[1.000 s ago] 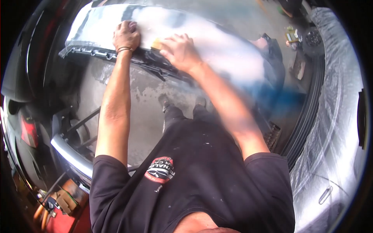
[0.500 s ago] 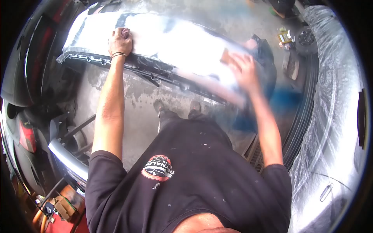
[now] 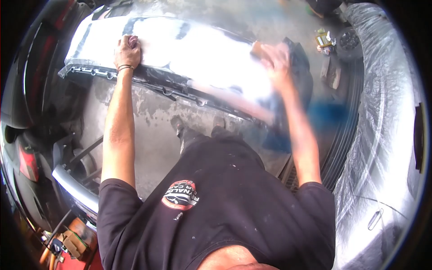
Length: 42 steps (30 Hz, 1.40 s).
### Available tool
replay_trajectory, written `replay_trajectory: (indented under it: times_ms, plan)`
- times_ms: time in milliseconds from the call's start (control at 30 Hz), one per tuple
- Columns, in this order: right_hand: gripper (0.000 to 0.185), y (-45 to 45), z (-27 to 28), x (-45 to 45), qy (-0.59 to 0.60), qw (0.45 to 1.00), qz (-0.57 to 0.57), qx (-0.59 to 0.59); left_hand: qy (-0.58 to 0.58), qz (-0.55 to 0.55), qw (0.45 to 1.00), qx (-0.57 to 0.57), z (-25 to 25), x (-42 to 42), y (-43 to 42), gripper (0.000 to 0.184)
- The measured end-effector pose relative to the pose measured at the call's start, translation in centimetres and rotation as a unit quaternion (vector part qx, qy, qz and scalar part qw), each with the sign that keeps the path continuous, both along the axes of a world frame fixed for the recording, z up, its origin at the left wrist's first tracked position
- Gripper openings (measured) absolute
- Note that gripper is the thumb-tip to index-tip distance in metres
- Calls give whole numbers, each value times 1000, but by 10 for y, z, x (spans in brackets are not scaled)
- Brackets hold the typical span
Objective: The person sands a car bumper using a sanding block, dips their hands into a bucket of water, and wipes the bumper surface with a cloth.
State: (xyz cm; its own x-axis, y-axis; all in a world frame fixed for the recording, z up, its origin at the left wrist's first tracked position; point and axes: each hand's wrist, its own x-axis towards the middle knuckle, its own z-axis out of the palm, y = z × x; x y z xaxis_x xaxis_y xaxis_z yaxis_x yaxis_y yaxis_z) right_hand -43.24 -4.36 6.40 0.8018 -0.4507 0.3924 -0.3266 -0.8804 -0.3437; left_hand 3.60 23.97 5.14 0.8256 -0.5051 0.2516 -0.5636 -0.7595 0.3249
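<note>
The left hand [image 3: 128, 54] is clutching a dark-red wad [image 3: 133, 41] against the left part of the pale panel [image 3: 198, 51]; the blurred right hand [image 3: 275, 60] is grasping a tan block [image 3: 257, 49], fingers partly spread, towards its right end. The panel is lying across the far side, showing white and darker patches; work is seemingly ongoing, what is left being unclear.

White panel [image 3: 198, 54], maroon pad [image 3: 132, 41], tan block [image 3: 257, 48]

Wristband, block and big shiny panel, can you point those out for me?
Wristband [image 3: 125, 67]: head view, middle of its dark visible band.
Block [image 3: 257, 48]: head view, its blurred end showing past the fingers.
Panel [image 3: 193, 56]: head view, bare, brightly lit upper surface.
</note>
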Motion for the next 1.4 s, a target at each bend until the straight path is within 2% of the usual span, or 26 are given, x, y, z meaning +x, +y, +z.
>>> replay_trajectory:
  times_ms: [67, 133, 233, 267, 333, 433, 467, 533, 600, 667, 700, 733, 800, 833, 867, 933, 1033, 1100, 1167, 1200, 1267, 1333, 1367, 1400]
  plan:
    - [40, 0, 2, -23, 1, 1000, 1, -18, -10, -6, 1000, -7, -3, 1, -1, 32]
    - [42, 20, -1, -76, 1, 997, 76, 22, -18, -10, 1000, -17, -4, 3, -5, 32]
    - [43, 18, 4, -85, 19, 996, 90, 20, -3, -9, 1000, -12, -8, 3, -1, 31]
    - [43, 9, 2, -74, 19, 996, 85, 20, -9, -16, 1000, -17, -12, 7, 0, 32]
    - [42, -18, 1, -32, -4, 999, -7, -33, -14, -27, 999, -24, -14, 7, -2, 32]
    - [39, -17, 7, -22, -1, 998, -60, -19, -2, -13, 1000, -18, -12, 8, -1, 33]
    - [39, -14, -1, -39, 1, 998, -62, -19, 1, -15, 1000, -18, -15, 6, -1, 33]
    - [40, 2, -20, -77, 20, 999, 21, 14, -1, -12, 1000, -17, -14, 10, -2, 32]
    - [39, 10, -5, -72, 0, 998, 15, 58, -31, -28, 999, -20, -11, 9, 1, 32]
    - [39, -2, 3, -51, 48, 999, -12, 19, 32, 0, 999, -8, -6, 3, -4, 40]
    - [40, -14, 5, -39, 40, 999, -12, 32, -5, -16, 1000, -8, -12, 8, -2, 31]
    - [40, -23, 9, -39, 40, 999, -12, 34, -5, -15, 1000, -6, -15, 8, -3, 31]
    - [43, -38, 11, -47, 69, 993, 17, -90, -23, -12, 1000, 1, -17, 13, 0, 30]
    - [44, -49, 9, -67, 77, 991, 20, -105, -20, -9, 1000, -5, -13, 9, -1, 30]
    - [41, -57, 9, -88, 134, 991, -15, -19, -18, -4, 1000, -7, -12, 8, -4, 30]
    - [43, -67, 14, -103, 128, 992, 0, 5, -24, -19, 1000, 7, -9, 7, -4, 30]
    - [47, -52, -12, -36, 70, 994, 71, -52, -31, -12, 999, -2, -9, 5, -3, 31]
    - [47, -17, -2, 46, 50, 986, 144, -69, -27, -18, 999, -7, -23, 18, -3, 32]
    - [42, 16, 4, 94, 93, 980, 131, -120, -63, -63, 996, 27, -48, 41, 7, 33]
    - [42, 16, 1, 88, 92, 979, 139, -118, -77, -75, 993, 39, -51, 43, 12, 34]
    - [39, -3, 0, 49, 60, 986, 140, -71, -42, -44, 998, -22, -30, 26, 5, 35]
    - [38, -25, 3, -14, 24, 973, 160, -162, -62, -53, 997, 10, -47, 39, 6, 33]
    - [37, -30, 8, -49, 37, 986, 130, -95, -71, -58, 995, 25, -54, 44, 6, 32]
    - [37, -32, 8, -53, 45, 989, 123, -64, -52, -30, 998, 15, -33, 26, 0, 31]
